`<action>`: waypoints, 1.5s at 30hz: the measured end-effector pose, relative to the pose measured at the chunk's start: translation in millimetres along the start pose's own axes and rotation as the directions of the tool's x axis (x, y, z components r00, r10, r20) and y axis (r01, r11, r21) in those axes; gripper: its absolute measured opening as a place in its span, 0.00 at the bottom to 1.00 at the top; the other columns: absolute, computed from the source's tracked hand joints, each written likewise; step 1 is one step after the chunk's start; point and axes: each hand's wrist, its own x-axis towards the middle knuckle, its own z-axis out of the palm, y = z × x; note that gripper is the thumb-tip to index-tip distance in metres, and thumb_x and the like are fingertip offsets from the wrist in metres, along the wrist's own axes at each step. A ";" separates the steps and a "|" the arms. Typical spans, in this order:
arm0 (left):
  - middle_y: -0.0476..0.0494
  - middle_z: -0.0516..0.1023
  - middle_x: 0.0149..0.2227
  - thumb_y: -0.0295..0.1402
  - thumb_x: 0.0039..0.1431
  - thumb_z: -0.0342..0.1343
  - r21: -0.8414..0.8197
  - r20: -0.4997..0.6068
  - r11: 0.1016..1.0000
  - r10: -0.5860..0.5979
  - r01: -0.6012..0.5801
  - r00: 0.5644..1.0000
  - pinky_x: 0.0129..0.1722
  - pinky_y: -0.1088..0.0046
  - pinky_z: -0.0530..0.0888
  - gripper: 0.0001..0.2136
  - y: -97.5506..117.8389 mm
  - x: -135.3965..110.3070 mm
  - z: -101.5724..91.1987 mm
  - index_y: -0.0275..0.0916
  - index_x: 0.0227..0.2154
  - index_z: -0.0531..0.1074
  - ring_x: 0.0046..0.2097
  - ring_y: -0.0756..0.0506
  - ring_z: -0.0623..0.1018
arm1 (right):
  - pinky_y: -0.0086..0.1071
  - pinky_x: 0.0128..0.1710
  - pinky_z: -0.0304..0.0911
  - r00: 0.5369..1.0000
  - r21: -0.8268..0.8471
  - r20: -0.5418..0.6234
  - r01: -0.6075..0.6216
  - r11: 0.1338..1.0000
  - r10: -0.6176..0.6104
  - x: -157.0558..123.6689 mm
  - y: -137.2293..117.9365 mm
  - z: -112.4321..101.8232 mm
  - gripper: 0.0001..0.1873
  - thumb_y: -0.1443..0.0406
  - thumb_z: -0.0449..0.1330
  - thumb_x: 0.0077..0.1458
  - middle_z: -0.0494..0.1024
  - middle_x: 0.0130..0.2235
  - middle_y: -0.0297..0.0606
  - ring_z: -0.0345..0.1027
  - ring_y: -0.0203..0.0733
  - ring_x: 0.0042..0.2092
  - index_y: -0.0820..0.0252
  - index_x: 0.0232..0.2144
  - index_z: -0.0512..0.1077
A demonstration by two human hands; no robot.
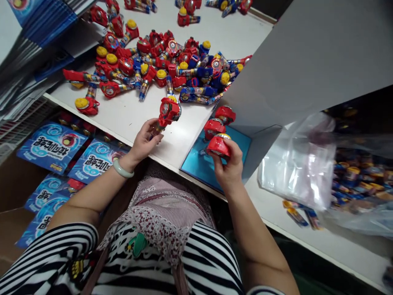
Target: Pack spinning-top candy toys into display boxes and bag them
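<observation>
**Two hands, two toys at the box**

The left hand [145, 142] is over the near edge of the white table [129, 114], its fingers closed together on the stem of a red toy [168, 111], whose round head stands up past the fingertips. A pale bangle [123, 169] sits on that wrist.

To the right, the right hand [229, 167] clamps its fingers and thumb on a second toy [218, 146], held just above the blue floor of an open box [196, 166] at the near table edge. Two more red toys [219, 121] lie in the box, just beyond the held one. The box's grey lid [307, 57] stands open to the far right.

A heap of toys [166, 61] in red, blue and yellow lies on the far side of the table. A clear bag [302, 162] lies to the right of the box. Blue packs [52, 146] lie below the table on the left.
</observation>
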 end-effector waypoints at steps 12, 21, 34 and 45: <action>0.46 0.74 0.44 0.39 0.66 0.56 -0.333 0.056 0.923 0.223 -0.193 0.973 0.28 0.78 0.72 0.15 -15.6 -16.9 47.7 0.50 0.55 0.66 0.31 0.53 0.73 | 0.47 0.50 0.72 0.988 -0.028 0.149 -0.047 0.998 0.051 -7.4 5.1 9.2 0.28 0.63 0.58 0.63 0.72 0.51 0.45 0.72 0.49 0.51 0.46 0.63 0.57; 0.41 0.75 0.45 0.39 0.66 0.56 -0.078 0.282 0.734 0.665 -0.674 0.692 0.44 0.64 0.76 0.19 44.2 -24.0 65.1 0.47 0.58 0.66 0.47 0.44 0.75 | 0.50 0.53 0.71 0.997 0.160 -0.062 -0.039 0.986 0.050 6.1 -52.2 -23.2 0.34 0.54 0.60 0.61 0.66 0.59 0.43 0.68 0.52 0.57 0.43 0.65 0.53; 0.44 0.73 0.40 0.24 0.53 0.65 0.581 0.019 0.800 0.167 -0.147 0.986 0.41 0.64 0.75 0.09 -37.1 125.5 -42.9 0.37 0.37 0.73 0.40 0.47 0.73 | 0.46 0.45 0.74 0.983 0.159 0.113 0.128 0.979 -0.146 -39.3 -29.0 -13.6 0.36 0.74 0.61 0.57 0.72 0.53 0.45 0.71 0.49 0.52 0.44 0.63 0.57; 0.43 0.66 0.61 0.32 0.60 0.57 0.704 0.357 0.636 0.067 -0.315 0.932 0.63 0.56 0.64 0.21 -58.3 145.4 3.7 0.42 0.56 0.64 0.60 0.44 0.65 | 0.44 0.45 0.74 0.979 0.158 0.194 0.026 0.987 -0.057 -40.9 -36.7 -1.7 0.37 0.74 0.59 0.59 0.71 0.51 0.42 0.71 0.47 0.50 0.40 0.64 0.55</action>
